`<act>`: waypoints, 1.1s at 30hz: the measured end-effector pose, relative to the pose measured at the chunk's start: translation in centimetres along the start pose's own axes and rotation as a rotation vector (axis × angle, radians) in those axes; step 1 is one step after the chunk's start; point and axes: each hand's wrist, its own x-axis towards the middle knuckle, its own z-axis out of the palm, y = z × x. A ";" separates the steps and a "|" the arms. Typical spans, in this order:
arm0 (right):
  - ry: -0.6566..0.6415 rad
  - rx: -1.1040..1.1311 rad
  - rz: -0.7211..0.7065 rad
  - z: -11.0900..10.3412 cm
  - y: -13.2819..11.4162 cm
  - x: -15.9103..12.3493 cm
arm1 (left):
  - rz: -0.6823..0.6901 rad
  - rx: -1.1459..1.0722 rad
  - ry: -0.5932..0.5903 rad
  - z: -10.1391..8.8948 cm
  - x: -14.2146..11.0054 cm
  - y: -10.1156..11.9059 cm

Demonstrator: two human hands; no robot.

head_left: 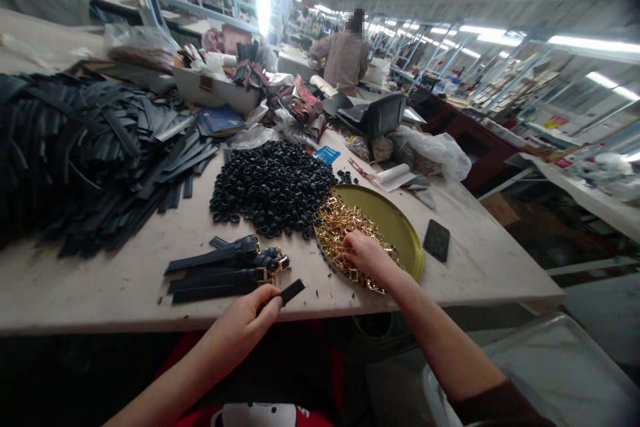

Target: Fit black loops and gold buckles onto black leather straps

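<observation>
Between the thumb and fingers of my left hand (255,310) is a short black strap (293,291), its free end pointing right over the table's front edge. My right hand (367,255) reaches into a heap of gold buckles (345,220) on a round gold tray (400,213). Its fingers are bent together among the buckles; whether one is pinched there is hidden. Just beyond my left hand lies a small stack of black straps with gold buckles (215,273). A large heap of black strap loops (273,183) touches the tray's left side.
A tall pile of loose black straps (100,147) covers the table's left. To the right of the tray lies a black phone (437,240). Scissors (357,167), a blue card (327,155) and plastic bags (430,150) sit farther back. A person (345,57) stands beyond the table.
</observation>
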 end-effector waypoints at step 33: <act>0.073 1.502 0.262 3.9 -17.3 -6.9 | -0.037 -0.351 0.046 0.1 -3.2 -0.7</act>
